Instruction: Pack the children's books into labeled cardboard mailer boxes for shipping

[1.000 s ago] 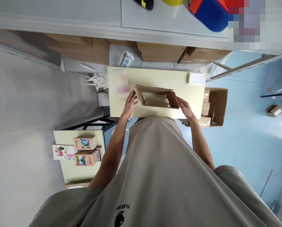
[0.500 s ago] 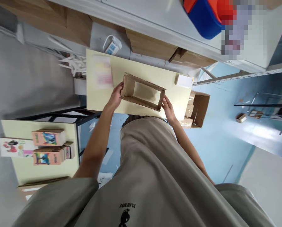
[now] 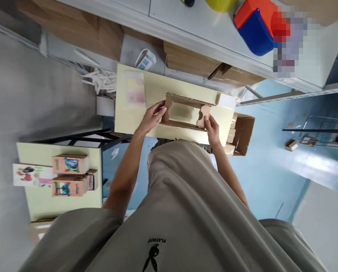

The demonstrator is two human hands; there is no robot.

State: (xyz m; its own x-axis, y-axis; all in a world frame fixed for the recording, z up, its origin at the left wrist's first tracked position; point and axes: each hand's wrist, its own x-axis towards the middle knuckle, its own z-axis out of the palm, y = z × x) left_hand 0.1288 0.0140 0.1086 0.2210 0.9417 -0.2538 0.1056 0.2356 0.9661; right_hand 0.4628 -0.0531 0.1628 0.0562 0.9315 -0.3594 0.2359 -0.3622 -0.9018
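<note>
An open, narrow cardboard box (image 3: 189, 101) with ragged edges lies on the pale yellow table (image 3: 156, 85). Through its middle shows a pale yellowish surface; whether that is its floor or the tabletop, I cannot tell. My left hand (image 3: 151, 118) grips the left end wall, thumb and fingers closed at its edge. At the other end my right hand (image 3: 212, 130) pinches a torn-edged flap (image 3: 204, 115), which folds inward over the opening, thumb on top. The fingers of my right hand are partly hidden behind the cardboard.
A blurred printed pack (image 3: 135, 88) lies at the table's left, a white box (image 3: 227, 101) at its right. Beyond the table runs a grey-white shelf (image 3: 197, 28). An open carton (image 3: 244, 134) stands at right; books (image 3: 69, 164) sit on a lower-left table.
The right end flap now leans inward over the box, with my right thumb on it. My left thumb has come up to the left wall's edge. The whole view has shifted slightly.
</note>
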